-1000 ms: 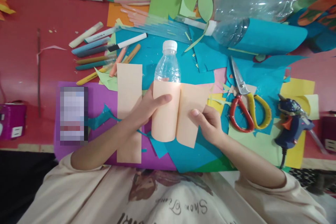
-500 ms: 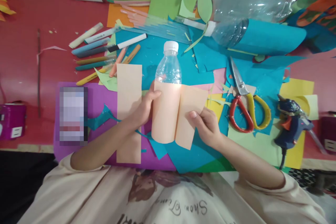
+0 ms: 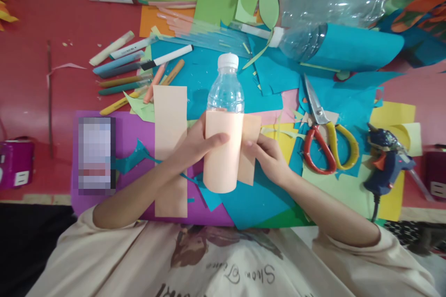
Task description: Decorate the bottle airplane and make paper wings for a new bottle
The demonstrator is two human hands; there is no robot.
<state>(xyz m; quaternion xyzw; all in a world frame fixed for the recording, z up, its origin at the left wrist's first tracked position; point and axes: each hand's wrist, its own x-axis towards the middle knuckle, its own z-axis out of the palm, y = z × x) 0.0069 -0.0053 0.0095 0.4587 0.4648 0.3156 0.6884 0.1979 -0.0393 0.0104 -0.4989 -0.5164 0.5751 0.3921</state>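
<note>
A clear plastic bottle (image 3: 226,90) with a white cap stands out in the middle, its lower body wrapped in peach paper (image 3: 222,167). My left hand (image 3: 202,141) is closed round the bottle from the left, the thumb lying across the front of the paper. On the right, a loose flap of the same paper sticks out behind the bottle. My right hand (image 3: 270,155) pinches this flap between thumb and fingers. Beside my left forearm a separate peach paper strip (image 3: 170,120) lies flat.
Red-and-yellow-handled scissors (image 3: 325,144) and a blue glue gun (image 3: 386,162) lie to the right. Several markers (image 3: 121,79) are at the left, above a phone (image 3: 95,155). A blue-wrapped bottle (image 3: 362,46) lies on its side at the back. Paper scraps cover the red table (image 3: 28,88).
The paper flap has swung back behind the bottle, and less of it shows. My right hand has moved slightly left with it. My left thumb reaches farther across the wrapped front.
</note>
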